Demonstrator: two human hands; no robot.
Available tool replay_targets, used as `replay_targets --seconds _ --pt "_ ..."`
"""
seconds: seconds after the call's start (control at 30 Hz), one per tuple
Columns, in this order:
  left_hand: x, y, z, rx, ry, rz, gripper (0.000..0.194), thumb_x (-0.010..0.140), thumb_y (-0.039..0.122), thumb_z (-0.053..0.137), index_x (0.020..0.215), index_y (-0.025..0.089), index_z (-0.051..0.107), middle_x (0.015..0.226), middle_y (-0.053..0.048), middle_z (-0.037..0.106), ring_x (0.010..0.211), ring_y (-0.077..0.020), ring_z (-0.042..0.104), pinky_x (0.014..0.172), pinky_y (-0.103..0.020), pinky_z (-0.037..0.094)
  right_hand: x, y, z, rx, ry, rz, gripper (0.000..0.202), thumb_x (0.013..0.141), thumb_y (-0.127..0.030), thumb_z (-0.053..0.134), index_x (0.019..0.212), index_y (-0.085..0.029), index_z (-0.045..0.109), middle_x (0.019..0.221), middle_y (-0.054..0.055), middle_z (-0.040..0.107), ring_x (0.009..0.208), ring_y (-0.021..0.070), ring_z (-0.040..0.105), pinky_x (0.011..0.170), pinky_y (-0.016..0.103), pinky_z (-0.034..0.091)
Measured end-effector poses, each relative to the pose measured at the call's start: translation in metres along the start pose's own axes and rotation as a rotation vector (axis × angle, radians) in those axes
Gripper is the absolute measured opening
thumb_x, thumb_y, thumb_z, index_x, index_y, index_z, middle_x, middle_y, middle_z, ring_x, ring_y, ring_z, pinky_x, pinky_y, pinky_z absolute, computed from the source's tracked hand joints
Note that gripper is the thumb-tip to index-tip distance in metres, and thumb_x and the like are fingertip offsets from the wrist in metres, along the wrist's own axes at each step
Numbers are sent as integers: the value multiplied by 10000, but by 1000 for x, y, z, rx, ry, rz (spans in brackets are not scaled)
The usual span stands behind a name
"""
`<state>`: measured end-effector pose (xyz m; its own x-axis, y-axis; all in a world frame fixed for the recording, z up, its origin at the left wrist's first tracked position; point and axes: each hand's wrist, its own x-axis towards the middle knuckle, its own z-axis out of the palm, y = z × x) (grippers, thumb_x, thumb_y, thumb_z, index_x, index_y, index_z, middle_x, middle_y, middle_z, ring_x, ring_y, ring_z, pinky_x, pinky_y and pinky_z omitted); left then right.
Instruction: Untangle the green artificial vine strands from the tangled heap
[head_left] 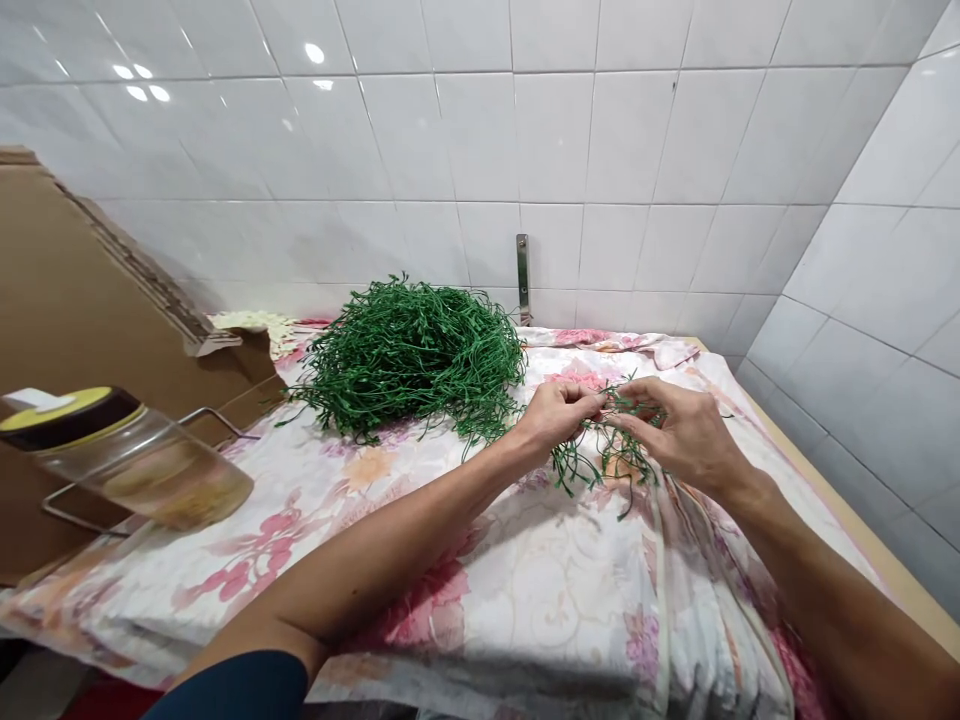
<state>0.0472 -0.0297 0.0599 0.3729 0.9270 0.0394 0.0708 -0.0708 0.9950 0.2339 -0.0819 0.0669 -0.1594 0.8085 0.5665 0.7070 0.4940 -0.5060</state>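
My left hand [556, 412] is closed in a pinch on thin green plastic-looking stems [571, 468]. Facing it from the right, my right hand [688, 432] has its thumb and fingers closed on the same small bunch. Loose stem ends hang below both hands and stick out above the fingertips, over the flowered cloth. To the left of my hands lies a big tangled heap of similar green stems [409, 355], its lower edge trailing toward my left wrist. What exactly sits between the fingertips is too small to make out.
A flowered cloth [540, 580] covers the table. At left stand a clear bottle [161, 465] with a yellow-and-black lid, holding brownish liquid, and a cardboard box [82, 300]. Pale yellow pieces [262, 325] lie behind. A metal bracket [523, 280] is against the tiled wall [630, 140].
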Motion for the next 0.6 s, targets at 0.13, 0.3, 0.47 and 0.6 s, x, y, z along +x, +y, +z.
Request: replay_targets --seconds 0.13,0.3,0.47,0.6 --pt "-2 -4 5 -54 -69 -33 292 714 412 714 679 127 658 605 6 565 450 -43 343 427 -217 203 -3 1 13 -33 46 -145 143 932 -333 682 1008 -227 743 965 64 747 819 198 695 760 322 547" --pt "0 -6 2 -104 -113 -47 253 683 370 719 658 124 664 627 -3 581 462 -45 380 422 -218 219 -4 7 18 -61 60 -233 132 976 -261 603 984 -221 729 953 67 724 845 191 688 803 315 538" --pt "0 -4 1 -133 -87 -38 263 694 387 730 707 135 657 651 11 574 453 -42 387 410 -211 234 -3 6 20 -102 87 -183 116 958 -223 590 934 -204 701 881 64 732 813 204 688 774 328 533" --pt "0 -3 2 -164 -67 -48 273 692 387 737 767 135 665 694 4 598 455 -37 395 414 -201 244 -2 4 20 -46 112 -108 114 931 -228 622 931 -207 734 900 63 767 814 213 716 786 340 555"
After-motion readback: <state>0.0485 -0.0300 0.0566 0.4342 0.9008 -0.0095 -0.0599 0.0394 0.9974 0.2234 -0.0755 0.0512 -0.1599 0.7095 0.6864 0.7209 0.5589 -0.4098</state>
